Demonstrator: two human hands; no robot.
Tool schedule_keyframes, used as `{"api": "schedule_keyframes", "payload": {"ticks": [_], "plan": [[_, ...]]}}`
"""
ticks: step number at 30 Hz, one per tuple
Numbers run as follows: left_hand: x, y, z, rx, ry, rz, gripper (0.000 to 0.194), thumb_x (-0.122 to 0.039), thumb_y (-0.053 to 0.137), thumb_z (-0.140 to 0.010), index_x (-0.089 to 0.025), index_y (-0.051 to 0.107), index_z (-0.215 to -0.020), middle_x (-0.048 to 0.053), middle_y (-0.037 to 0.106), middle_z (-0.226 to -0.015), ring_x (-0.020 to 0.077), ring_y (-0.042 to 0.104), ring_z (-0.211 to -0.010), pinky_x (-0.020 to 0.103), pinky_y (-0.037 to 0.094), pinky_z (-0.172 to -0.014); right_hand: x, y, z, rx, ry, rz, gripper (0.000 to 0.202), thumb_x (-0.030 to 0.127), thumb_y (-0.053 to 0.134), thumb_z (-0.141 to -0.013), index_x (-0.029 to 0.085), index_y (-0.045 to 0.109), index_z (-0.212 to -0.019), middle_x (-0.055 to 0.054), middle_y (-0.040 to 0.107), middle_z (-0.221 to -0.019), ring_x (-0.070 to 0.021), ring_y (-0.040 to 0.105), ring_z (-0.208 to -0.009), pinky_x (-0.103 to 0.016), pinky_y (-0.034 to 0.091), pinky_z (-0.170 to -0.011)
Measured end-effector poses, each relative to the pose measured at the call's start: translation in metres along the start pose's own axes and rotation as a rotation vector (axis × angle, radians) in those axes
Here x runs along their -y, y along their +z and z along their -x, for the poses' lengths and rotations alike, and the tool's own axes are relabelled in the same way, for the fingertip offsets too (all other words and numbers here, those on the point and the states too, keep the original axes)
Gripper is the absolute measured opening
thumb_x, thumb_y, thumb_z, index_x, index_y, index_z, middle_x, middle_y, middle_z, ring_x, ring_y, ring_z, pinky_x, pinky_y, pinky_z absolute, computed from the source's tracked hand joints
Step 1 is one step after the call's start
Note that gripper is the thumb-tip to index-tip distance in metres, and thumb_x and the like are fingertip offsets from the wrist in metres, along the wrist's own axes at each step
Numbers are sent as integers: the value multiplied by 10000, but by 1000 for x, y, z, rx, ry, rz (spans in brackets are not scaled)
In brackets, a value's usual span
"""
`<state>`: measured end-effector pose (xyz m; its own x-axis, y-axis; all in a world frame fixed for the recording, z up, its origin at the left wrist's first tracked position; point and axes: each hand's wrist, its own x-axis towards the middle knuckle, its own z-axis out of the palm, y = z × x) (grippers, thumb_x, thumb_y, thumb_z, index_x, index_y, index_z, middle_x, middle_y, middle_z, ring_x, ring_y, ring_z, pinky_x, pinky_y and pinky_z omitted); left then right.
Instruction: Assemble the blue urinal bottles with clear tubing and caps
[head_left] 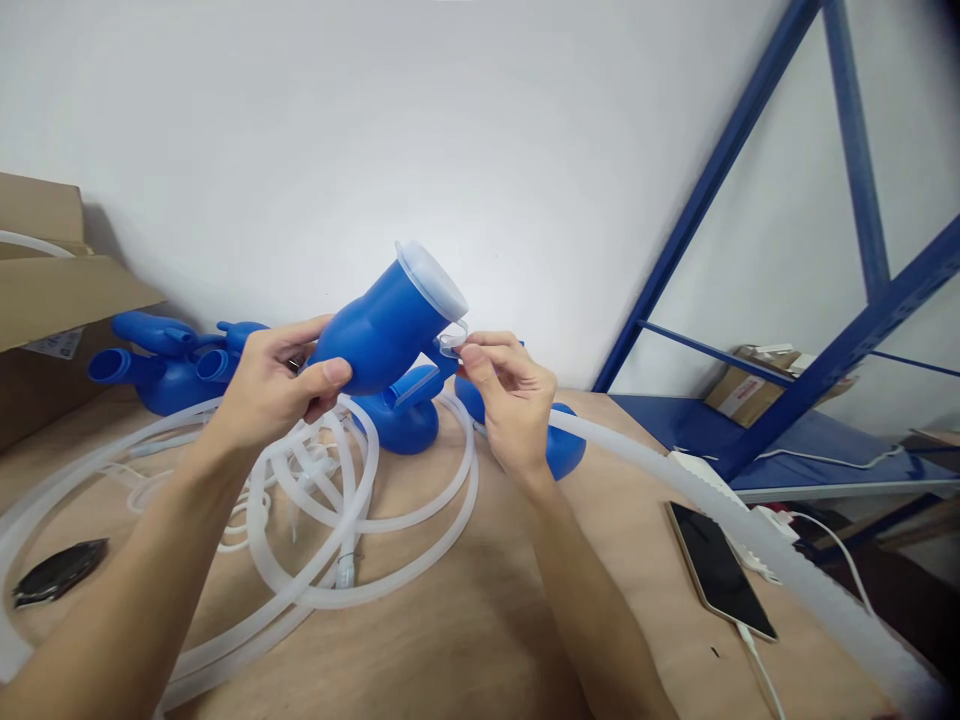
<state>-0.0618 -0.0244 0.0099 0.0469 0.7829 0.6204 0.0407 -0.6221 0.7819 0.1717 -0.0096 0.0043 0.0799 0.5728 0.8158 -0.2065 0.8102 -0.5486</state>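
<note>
Left grip (274,388) holds blue bottle (379,335), right grip (514,400) pinches clear strap (450,342) at 5 o'clock from lid (433,280); brace bottle, handle strap gently.

wood-brown tabletop (442,650), coiled translucent tubing (259,515), blue bottles (405,428), dark packet (61,572) at left, phone (720,570) at right

Tubing (375,602) lay on the table (465,650), in front of several bottles (405,430), with a cardboard box (75,300) at their left. Above the table, one held bottle (379,330) was between the left hand (289,385) and the right hand (517,395). Rightward lay a smartphone (720,570); behind it stood a shelving rack (862,200) with a carton (742,390) on its shelf (675,425).
</note>
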Motion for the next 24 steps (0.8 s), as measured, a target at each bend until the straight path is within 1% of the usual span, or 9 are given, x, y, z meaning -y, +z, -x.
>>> {"api": "schedule_keyframes", "payload": {"ticks": [3,6,8,10,14,19,21,22,24], "plan": [[-3,3,0,-36,91,-34,428,-503,874,-751,-218,830,-1067,-50,503,-483,72,410,-350,171,317,-305,3,-2,-3,1,142,-47,109,324,873,-768,272,824,-851,3,784,-917,-188,743,-933,-345,641,-840],[-7,8,1,-80,188,-93,521,-519,887,-729,-226,827,-1156,-53,513,-481,65,398,-336,167,323,-289,6,-3,-3,16,366,-194,216,315,915,-693,271,823,-884,15,797,-910,-193,749,-924,-393,634,-910],[-8,11,1,-112,261,-134,537,-517,894,-718,-227,827,-1165,-54,520,-484,63,402,-327,165,323,-282,8,-2,-2,30,483,-283,247,302,928,-665,273,826,-889,18,800,-912,-191,748,-921,-388,633,-907],[-8,12,1,-139,330,-150,520,-515,886,-731,-233,828,-1164,-55,520,-489,62,408,-328,164,323,-284,9,1,0,16,541,-355,225,315,924,-673,281,823,-871,23,798,-926,-192,749,-942,-373,629,-898],[-4,13,1,-158,414,-175,516,-551,832,-791,-238,814,-1201,-61,511,-486,54,388,-332,171,326,-312,11,6,3,-28,539,-451,185,339,914,-691,294,812,-838,43,783,-975,-199,751,-988,-369,612,-930],[-1,11,1,-211,503,-322,585,-518,897,-716,-269,795,-1236,-74,582,-536,44,391,-385,168,370,-391,9,6,3,-11,536,-411,178,368,889,-729,270,797,-844,15,787,-975,-219,737,-1035,-410,582,-1016],[-1,12,1,-241,514,-362,624,-483,926,-678,-265,789,-1246,-72,634,-594,41,408,-417,168,408,-438,8,3,1,38,501,-390,226,400,855,-785,288,800,-974,5,785,-1100,-225,716,-1135,-421,564,-1064],[-3,12,1,-259,511,-366,642,-463,935,-664,-253,785,-1251,-70,650,-613,43,420,-427,169,419,-449,8,1,0,88,471,-370,286,413,829,-822,312,787,-1087,4,767,-1196,-224,699,-1189,-426,554,-1085],[-7,13,1,-285,462,-346,682,-422,935,-666,-229,755,-1294,-63,673,-658,60,480,-464,176,447,-472,12,-9,-6,276,416,-284,465,414,785,-884,376,684,-1335,2,686,-1397,-216,667,-1269,-441,537,-1114]]}}
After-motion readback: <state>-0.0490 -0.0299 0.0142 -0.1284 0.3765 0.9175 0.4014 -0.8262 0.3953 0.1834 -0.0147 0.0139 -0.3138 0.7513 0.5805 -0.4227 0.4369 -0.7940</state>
